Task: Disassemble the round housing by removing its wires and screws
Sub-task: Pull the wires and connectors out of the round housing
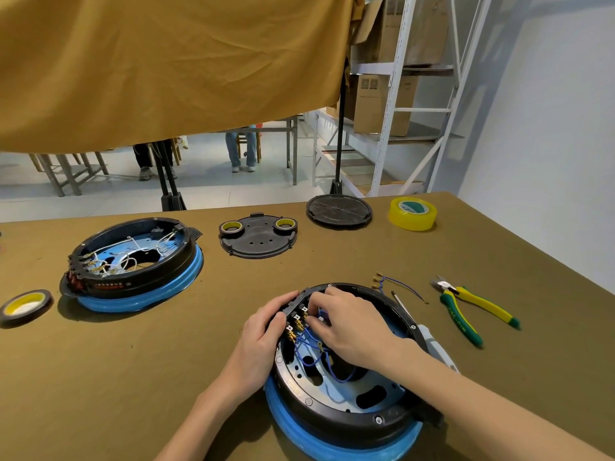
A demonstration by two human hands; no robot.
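Midway, by the look of it — olive cloth-covered table (139, 377), near edge: round housing (349, 394), glossy black ring on blue rim, pale slotted plate inside. Left hand (263, 331) curls over terminal-side rim, steadying. Right hand (346, 322) reaches inside, fingertips pinched at blue wires (307, 344) by brass terminals. One freed wire bundle (387, 283) lies beside pliers (472, 311) — several wires, rim screws remain.

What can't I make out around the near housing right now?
Head view only:
- Right hand fingertips and the connector they touch: hidden by its own fingers.
- Near housing lower edge: cut off by the picture's bottom edge.
- Screwdriver: mostly behind the housing rim.
- Left hand grips the terminal strip, covering its outer face.
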